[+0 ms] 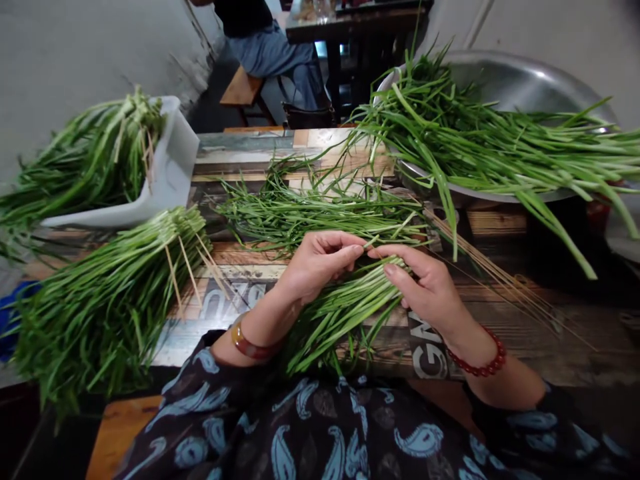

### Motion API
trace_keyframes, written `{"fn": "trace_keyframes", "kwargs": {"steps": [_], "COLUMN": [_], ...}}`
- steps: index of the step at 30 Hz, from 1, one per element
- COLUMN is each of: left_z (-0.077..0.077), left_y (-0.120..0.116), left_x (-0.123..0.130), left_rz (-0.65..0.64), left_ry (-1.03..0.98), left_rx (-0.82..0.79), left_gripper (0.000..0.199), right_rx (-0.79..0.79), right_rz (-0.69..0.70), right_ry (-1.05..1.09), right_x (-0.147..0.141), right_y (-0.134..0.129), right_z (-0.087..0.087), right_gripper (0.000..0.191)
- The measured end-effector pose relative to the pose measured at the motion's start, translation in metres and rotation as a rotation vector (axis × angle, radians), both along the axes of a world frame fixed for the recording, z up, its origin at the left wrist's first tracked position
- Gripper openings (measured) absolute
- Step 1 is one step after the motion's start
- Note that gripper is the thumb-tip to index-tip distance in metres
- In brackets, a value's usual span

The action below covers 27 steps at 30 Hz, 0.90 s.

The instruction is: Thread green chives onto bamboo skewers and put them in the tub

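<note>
My left hand point(325, 261) is closed in a pinch on the pale end of a chive stalk point(371, 243). Close by on the right, my right hand point(423, 280) is closed at the stem ends of a bunch of green chives point(345, 303), its index fingertip almost meeting the left fingers. A thin stick seems to run between the fingertips, mostly hidden. The bunch's leaves spread down toward my body. Just beyond my hands lies a loose heap of chives point(320, 213) on the plank-patterned table point(240, 157).
Thin bamboo skewers point(493, 267) lie at the right. Skewered chives point(110, 300) are piled at the left, beside a white plastic bin point(173, 153) holding more. A large metal bowl point(515, 73) overflows with chives at the back right. A person point(275, 50) sits beyond the table.
</note>
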<state>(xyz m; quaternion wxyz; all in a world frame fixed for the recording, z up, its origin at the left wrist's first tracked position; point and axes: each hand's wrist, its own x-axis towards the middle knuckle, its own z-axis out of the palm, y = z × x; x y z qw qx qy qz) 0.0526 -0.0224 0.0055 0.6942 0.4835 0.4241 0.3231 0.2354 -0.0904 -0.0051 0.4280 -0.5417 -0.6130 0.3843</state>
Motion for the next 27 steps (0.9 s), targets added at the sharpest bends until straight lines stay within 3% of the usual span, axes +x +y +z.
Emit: {"fn": "trace_keyframes", "kwargs": {"steps": [27], "left_z": [0.0010], "left_y": [-0.0043], "left_x": [0.0034], "left_rz": [0.046], "left_ry": [-0.011], "left_rx": [0.047], "left_gripper": [0.029], "right_rx": [0.033], "right_rz": [0.003], "right_ry": [0.033], "right_x": [-0.0029], "right_y": [0.0019], "right_z": [0.0099], "right_gripper": [0.029]}}
